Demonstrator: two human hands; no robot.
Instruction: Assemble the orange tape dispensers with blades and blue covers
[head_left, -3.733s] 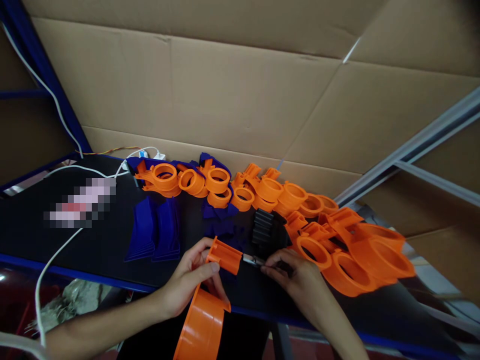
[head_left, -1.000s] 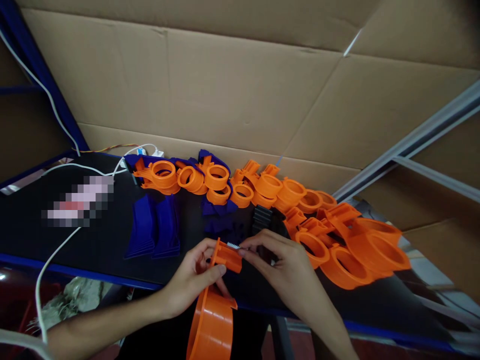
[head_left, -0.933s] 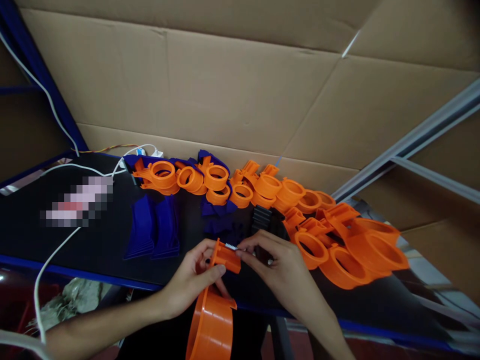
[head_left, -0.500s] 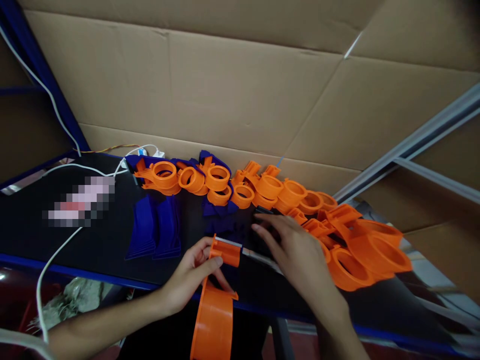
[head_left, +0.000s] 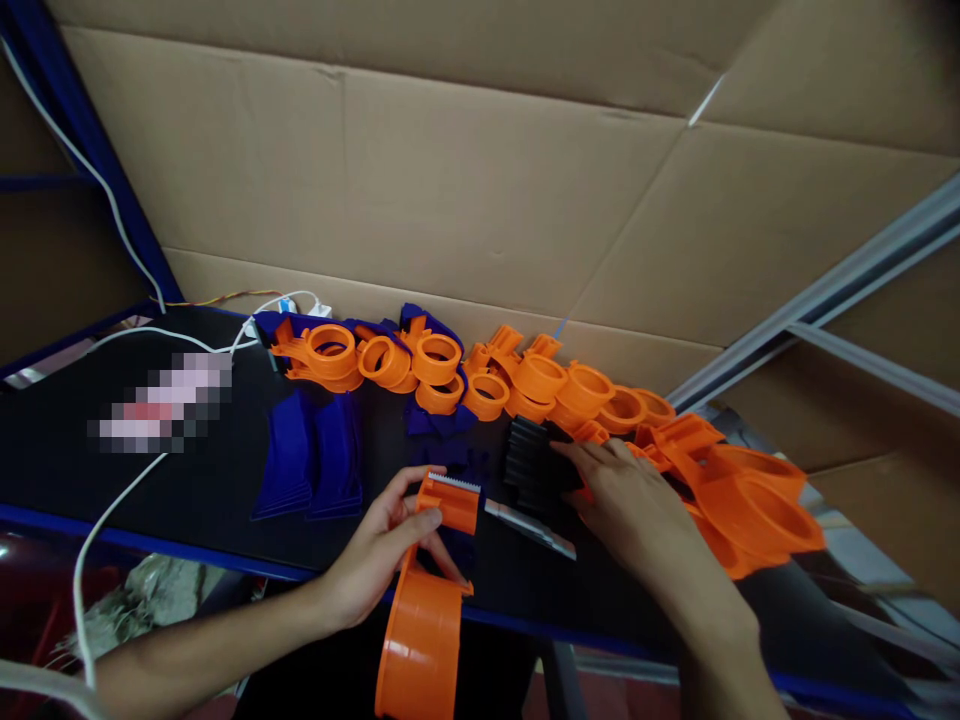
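Note:
My left hand (head_left: 379, 565) grips an orange plastic tape dispenser (head_left: 431, 600) at its narrow head, where a small toothed metal blade (head_left: 454, 483) sits along the top edge; the round body hangs below the table's front edge. My right hand (head_left: 626, 500) reaches over a row of black ribbed parts (head_left: 529, 462) and its fingers rest flat on them. A flat metal strip (head_left: 529, 529) lies on the black table (head_left: 195, 490) between the two hands.
Several orange ring-shaped dispenser parts (head_left: 540, 385) line the back of the table, with bigger orange pieces (head_left: 750, 505) at the right. Two stacks of blue plastic pieces (head_left: 311, 465) stand left of centre. White cables (head_left: 150, 335) run along the left. Cardboard sheets (head_left: 450, 180) form the wall behind.
My right hand has left the dispenser's head, where it was pinching the small blade, and has moved right and back onto the black parts. The metal strip now lies on the table.

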